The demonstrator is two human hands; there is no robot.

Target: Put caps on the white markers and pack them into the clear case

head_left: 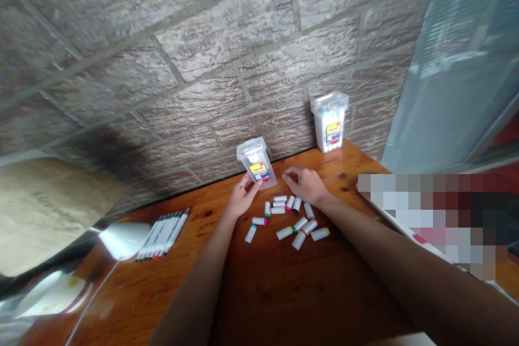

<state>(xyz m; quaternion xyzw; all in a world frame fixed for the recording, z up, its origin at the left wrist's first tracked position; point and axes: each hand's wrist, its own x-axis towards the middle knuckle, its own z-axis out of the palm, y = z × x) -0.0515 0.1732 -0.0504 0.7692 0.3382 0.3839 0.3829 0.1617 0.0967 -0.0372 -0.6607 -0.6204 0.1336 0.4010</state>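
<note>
My left hand (242,194) grips the lower left side of a clear plastic box (254,154) with a yellow, blue and red label. The box tilts slightly beside the wall, its lid on, and looks mostly see-through inside. Just right of the box is my right hand (306,184), apart from it, with fingers curled and closed. Whatever those fingertips hold, if anything, cannot be made out. Below both hands, several short white cylinders (299,224) with coloured ends in pink, green, orange, yellow and black lie scattered on the wooden table (259,286).
A second clear box (330,124), full of white pieces, stands at the back right against the stone wall (227,27). Several markers (164,233) lie in a row at left. Beyond them are a brown paper bag (52,205), a white cup (57,294) and a cable (93,303).
</note>
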